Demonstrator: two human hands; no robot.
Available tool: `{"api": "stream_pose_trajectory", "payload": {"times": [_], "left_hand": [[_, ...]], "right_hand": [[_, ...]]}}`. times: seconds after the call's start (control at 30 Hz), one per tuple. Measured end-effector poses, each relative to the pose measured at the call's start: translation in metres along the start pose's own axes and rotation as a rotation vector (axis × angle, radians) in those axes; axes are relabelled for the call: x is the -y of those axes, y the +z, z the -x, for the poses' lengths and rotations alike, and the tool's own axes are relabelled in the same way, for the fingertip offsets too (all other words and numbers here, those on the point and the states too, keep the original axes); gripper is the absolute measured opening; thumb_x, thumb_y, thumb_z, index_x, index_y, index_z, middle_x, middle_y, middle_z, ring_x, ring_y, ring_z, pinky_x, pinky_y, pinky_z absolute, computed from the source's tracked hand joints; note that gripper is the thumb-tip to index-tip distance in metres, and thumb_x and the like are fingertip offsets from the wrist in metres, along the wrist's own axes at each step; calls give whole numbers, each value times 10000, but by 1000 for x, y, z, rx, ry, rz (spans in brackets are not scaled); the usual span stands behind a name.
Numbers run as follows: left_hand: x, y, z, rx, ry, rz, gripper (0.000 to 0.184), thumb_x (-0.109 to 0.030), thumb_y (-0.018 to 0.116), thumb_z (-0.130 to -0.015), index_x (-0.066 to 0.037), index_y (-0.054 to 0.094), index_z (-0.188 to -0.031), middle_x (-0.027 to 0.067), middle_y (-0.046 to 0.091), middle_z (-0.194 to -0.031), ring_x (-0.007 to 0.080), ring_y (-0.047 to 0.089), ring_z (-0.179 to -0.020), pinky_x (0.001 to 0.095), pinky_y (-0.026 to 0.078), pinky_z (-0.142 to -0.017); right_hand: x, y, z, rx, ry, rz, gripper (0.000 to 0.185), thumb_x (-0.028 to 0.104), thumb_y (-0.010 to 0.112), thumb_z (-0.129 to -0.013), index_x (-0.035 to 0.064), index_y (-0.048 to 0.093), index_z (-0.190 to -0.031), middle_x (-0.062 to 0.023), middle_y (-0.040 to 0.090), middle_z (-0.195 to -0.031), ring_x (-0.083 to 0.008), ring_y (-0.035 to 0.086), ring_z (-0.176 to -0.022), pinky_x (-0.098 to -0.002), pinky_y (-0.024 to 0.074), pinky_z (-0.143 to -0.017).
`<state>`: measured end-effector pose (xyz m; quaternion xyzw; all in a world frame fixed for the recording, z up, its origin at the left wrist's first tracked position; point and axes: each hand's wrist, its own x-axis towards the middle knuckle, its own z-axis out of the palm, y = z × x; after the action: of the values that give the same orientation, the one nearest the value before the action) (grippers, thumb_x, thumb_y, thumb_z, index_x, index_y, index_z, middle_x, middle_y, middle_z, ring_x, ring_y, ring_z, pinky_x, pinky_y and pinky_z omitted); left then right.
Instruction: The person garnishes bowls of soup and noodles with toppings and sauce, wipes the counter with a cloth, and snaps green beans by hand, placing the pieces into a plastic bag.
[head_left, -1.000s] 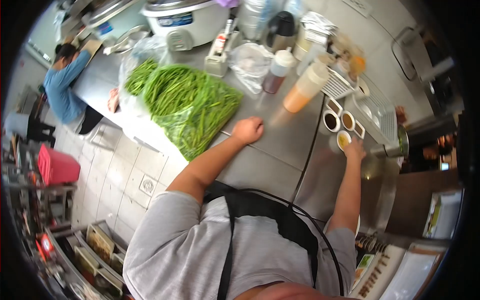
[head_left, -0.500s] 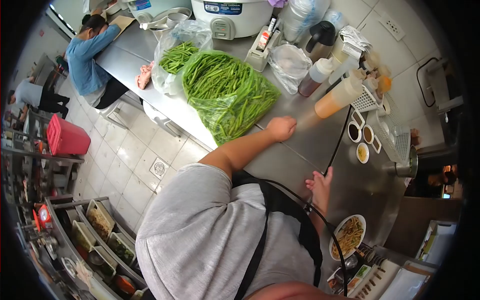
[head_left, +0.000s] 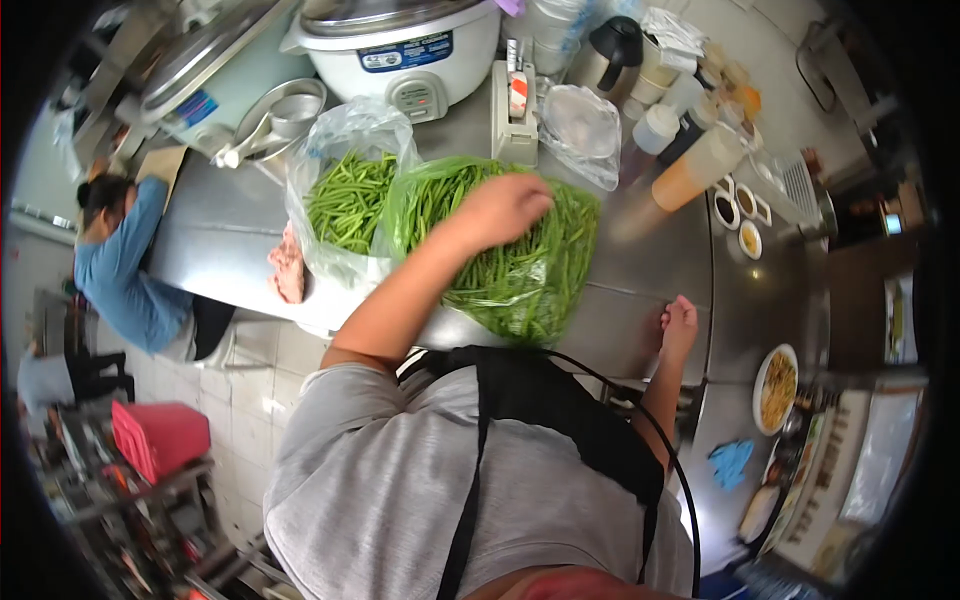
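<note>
My left hand (head_left: 505,208) is over the open green plastic bag (head_left: 540,290), its fingers curled and pointing right; what they hold, if anything, is hidden. Green beans (head_left: 435,200) fill this bag, and I cannot tell whether the hand touches them. Beside it on the left, a clear plastic bag (head_left: 310,240) holds more green beans (head_left: 350,205). My right hand (head_left: 680,322) is above the steel counter, to the right of the green bag. Its fingers are bent in and nothing shows in them.
Behind the bags stand a white rice cooker (head_left: 400,50), a tape dispenser (head_left: 515,120) and a squeeze bottle of orange sauce (head_left: 690,175). Small sauce dishes (head_left: 750,240) and a plate of food (head_left: 776,390) are on the right. A person in blue (head_left: 135,270) sits far left.
My left hand has moved from the counter to over the green bag. My right hand's fingers, spread before, are now bent in. The view has turned toward the rice cooker.
</note>
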<state>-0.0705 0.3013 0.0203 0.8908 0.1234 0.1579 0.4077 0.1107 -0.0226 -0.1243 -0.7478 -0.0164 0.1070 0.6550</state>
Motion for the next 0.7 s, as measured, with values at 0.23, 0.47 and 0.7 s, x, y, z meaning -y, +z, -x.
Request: {"api": "stream_pose_trajectory", "payload": {"times": [0.23,0.47,0.7], "left_hand": [[87,-56,21,106,-208,-312,213,-179,489,-763,-24,575,-881,169,578,-843,327,547,-793,374,426,-703],[77,-30,23,84,-172,-610,289,-309,538,-732,-24,564,-778,166,575,-820,317,556,-779,400,437,-693],[81,-42,22,267,-147,-400,269,-273,536,-727,-7,540,-759,191,557,-762,323,544,-731,390,420,-658]], "right_hand": [[-22,24,63,-230,-255,306,140,104,494,-770,34,544,-881,-46,542,-729,-122,511,-635,-228,416,-568],[-17,40,80,-331,-524,836,80,92,517,-717,59,568,-770,-107,551,-765,-268,540,-707,-326,434,-644],[-13,43,82,-392,-417,868,94,132,506,-723,78,568,-768,-93,553,-783,-275,542,-707,-349,434,-635]]}}
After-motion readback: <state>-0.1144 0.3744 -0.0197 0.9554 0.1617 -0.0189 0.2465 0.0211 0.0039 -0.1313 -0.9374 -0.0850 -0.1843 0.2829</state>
